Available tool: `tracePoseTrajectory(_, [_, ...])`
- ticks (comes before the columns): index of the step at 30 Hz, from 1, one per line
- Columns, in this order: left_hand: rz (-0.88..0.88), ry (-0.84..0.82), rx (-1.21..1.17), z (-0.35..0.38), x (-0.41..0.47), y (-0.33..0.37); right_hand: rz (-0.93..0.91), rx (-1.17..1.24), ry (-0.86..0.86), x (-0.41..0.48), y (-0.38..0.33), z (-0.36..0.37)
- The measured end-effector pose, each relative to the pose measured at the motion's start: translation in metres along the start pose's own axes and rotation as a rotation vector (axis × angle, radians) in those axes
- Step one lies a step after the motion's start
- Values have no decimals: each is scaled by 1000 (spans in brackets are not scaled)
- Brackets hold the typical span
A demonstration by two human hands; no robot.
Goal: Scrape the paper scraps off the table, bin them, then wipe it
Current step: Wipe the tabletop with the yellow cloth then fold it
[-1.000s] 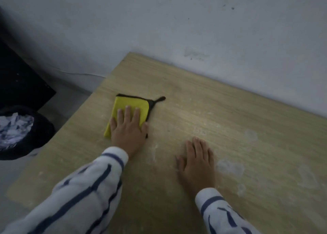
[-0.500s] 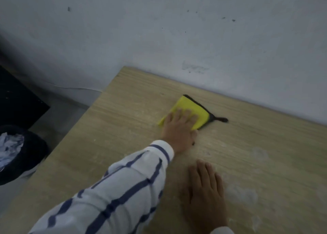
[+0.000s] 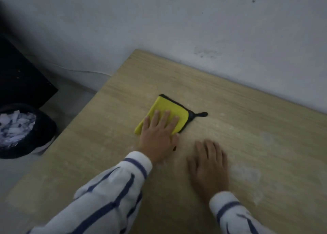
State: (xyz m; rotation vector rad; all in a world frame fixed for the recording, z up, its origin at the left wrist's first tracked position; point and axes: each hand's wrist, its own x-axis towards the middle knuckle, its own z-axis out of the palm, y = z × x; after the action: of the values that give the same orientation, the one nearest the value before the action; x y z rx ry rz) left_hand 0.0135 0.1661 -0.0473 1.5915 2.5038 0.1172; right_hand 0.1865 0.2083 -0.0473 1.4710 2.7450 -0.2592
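Cloth [image 3: 170, 108] pressed under left hand [image 3: 157, 136]; right hand [image 3: 208, 164] flat on table [image 3: 256, 124]; all fingers [image 3: 166, 118] straight.

A bare, dim room, plain enough for a home or workroom: a wood-grain counter [image 3: 256, 127] against a scuffed white wall [image 3: 177, 30], grey floor [image 3: 70, 99], and a black bin [image 3: 46, 127] of paper scraps [image 3: 16, 126] at left.

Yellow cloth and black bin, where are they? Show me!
yellow folded cloth [image 3: 167, 104], head view, bare yellow top beyond the fingers.
black round bin [image 3: 46, 131], head view, dark side wall.
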Motion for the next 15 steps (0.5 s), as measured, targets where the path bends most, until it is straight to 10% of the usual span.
tracePoseTrajectory(7, [-489,-8,-73,-15,-49,-98,-62,31,16,20,-13,2])
tracePoseTrajectory(15, [-222,-61,-30,5,-165,-40,-53,79,-2,17,-14,2])
